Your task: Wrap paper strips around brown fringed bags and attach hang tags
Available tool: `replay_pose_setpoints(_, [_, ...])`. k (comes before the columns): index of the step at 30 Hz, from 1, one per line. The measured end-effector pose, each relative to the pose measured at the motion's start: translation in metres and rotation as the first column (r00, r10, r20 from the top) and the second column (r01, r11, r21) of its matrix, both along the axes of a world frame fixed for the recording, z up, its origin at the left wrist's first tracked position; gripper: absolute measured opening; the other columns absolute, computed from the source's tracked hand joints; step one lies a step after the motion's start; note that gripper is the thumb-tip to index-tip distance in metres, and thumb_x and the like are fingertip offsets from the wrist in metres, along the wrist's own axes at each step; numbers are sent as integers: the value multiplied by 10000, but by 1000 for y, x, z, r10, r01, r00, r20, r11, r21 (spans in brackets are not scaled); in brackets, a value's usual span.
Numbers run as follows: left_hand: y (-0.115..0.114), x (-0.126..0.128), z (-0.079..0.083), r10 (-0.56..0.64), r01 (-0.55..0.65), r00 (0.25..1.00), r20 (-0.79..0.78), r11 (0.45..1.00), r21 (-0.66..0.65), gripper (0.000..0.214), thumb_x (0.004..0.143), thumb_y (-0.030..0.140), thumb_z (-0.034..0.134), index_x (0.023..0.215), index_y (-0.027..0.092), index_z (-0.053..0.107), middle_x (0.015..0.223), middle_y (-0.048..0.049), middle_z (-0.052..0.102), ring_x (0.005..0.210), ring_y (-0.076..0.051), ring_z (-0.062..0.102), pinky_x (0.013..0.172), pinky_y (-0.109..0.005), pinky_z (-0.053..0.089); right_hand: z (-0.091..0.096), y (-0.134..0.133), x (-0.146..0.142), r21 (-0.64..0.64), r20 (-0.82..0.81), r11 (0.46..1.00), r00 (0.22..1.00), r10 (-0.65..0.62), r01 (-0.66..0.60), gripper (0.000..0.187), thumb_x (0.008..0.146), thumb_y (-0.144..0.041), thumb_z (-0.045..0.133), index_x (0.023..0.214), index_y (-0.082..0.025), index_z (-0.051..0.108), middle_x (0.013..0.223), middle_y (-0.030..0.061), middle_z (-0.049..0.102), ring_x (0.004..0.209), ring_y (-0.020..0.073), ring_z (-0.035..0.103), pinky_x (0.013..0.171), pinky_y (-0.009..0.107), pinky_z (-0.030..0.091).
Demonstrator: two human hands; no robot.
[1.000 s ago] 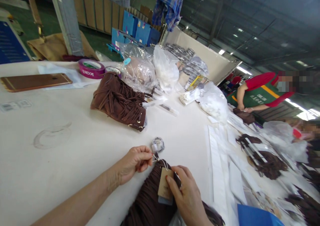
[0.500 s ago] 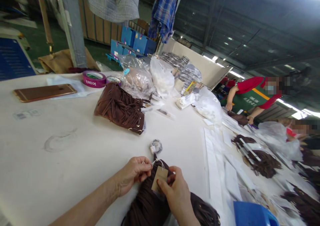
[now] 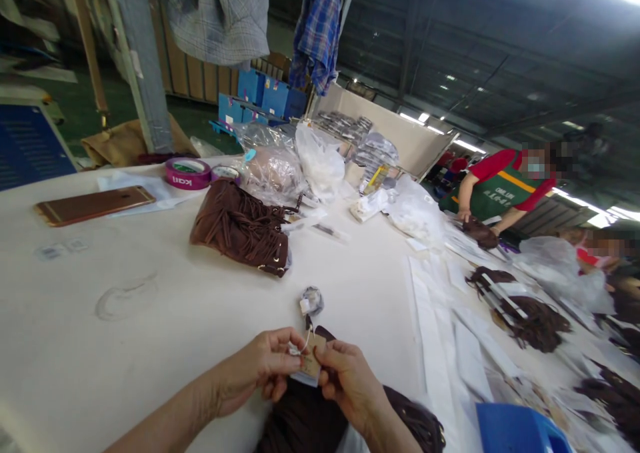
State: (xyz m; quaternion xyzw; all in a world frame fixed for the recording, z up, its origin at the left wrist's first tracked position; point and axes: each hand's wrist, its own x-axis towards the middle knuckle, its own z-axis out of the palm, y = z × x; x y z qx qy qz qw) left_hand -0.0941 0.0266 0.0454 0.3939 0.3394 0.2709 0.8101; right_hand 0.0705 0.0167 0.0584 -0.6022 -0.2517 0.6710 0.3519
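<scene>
Over a dark brown bag [image 3: 300, 421] at the bottom centre, both hands meet at a tan hang tag [image 3: 311, 354]. My left hand [image 3: 260, 369] is closed in a pinch on the tag's white string [image 3: 295, 351] at the tag's left edge. The tag's right edge is between the thumb and fingers of my right hand [image 3: 353, 379]. A pale slip shows under the tag. Just above lies a small wrapped ball [image 3: 312, 301], joined to the bag by a dark strap. Part of the bag is hidden by my right hand and forearm.
A fringed brown bag [image 3: 240, 226] lies further up the white table [image 3: 150, 346]. Left of it are a phone [image 3: 95, 205] and purple tape rolls [image 3: 188, 173]. Plastic bags [image 3: 320, 163] stand behind. A blue container [image 3: 515, 429] is at lower right; a co-worker [image 3: 505, 186] handles a brown item.
My left hand has moved right, up to the tag. The right hand has shifted to the tag's right edge. The tag is turned, with print and a pale slip showing.
</scene>
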Motion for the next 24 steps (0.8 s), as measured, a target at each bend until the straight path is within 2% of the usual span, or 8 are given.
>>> replay_pose_setpoints(5, [-13, -9, 8, -197, 197, 980, 23, 980, 17, 437, 651, 402, 645, 1020, 186, 556, 936, -44, 596, 474, -78, 563, 368, -144, 292, -14, 0, -18, 104, 40, 980, 984, -176, 171, 227, 503, -300, 638, 550, -176, 454, 367, -53, 476, 291, 39, 363, 316, 154, 227])
replay_pose_setpoints(7, [-19, -4, 4, -198, 203, 977, -76, 977, 65, 536, 657, 449, 639, 1113, 182, 549, 898, -60, 617, 511, -95, 567, 414, -159, 333, -17, -1, -23, 126, -6, 967, 975, -221, 219, 232, 505, -299, 636, 528, -179, 438, 369, -75, 436, 288, 26, 322, 310, 157, 194])
replay_pose_setpoints(11, [-29, 11, -11, 22, 27, 958, -285, 985, 168, 834, 632, 671, 539, 1215, 76, 490, 511, -22, 556, 419, -105, 452, 438, -206, 335, -15, -4, -26, 74, -70, 968, 969, -237, 242, 241, 492, -295, 646, 539, -178, 441, 359, -98, 378, 294, 11, 251, 308, 152, 135])
replay_pose_setpoints(14, [-30, 20, -12, 172, -137, 937, -305, 982, 134, 972, 570, 769, 474, 1207, 35, 489, 465, -11, 507, 430, -128, 442, 431, -222, 305, -13, -7, -26, 56, -98, 973, 971, -219, 225, 220, 489, -281, 634, 569, -171, 461, 353, -103, 369, 299, 9, 246, 311, 141, 128])
replay_pose_setpoints(17, [-25, 23, -5, 275, -241, 898, -344, 961, 139, 879, 612, 743, 429, 1133, 48, 558, 508, -16, 515, 467, -127, 419, 441, -228, 276, -12, -11, -28, 50, -158, 988, 978, -139, 148, 226, 523, -320, 624, 604, -166, 480, 377, -97, 393, 291, 15, 267, 294, 139, 138])
replay_pose_setpoints(20, [-18, 18, 1, 329, -259, 866, -376, 939, 226, 693, 651, 619, 442, 1031, 70, 627, 641, -44, 592, 569, -149, 468, 530, -248, 338, -12, -16, -28, 89, -190, 994, 980, -52, 70, 250, 582, -371, 603, 659, -151, 512, 481, -39, 529, 281, 26, 328, 271, 149, 169])
replay_pose_setpoints(22, [-13, 8, 2, 343, -236, 835, -431, 930, 282, 624, 626, 527, 451, 1015, 78, 641, 684, -48, 613, 624, -171, 501, 600, -266, 370, -12, -19, -27, 130, -158, 986, 984, -82, 103, 282, 590, -385, 614, 692, -137, 529, 577, 3, 599, 293, 26, 365, 274, 146, 204])
replay_pose_setpoints(24, [-9, -8, 4, 364, -185, 775, -517, 912, 365, 595, 625, 485, 425, 1029, 108, 646, 618, -27, 590, 611, -180, 507, 625, -278, 382, -14, -21, -24, 162, -118, 970, 979, -164, 182, 309, 564, -375, 646, 722, -132, 539, 675, 27, 635, 307, 20, 391, 286, 143, 239])
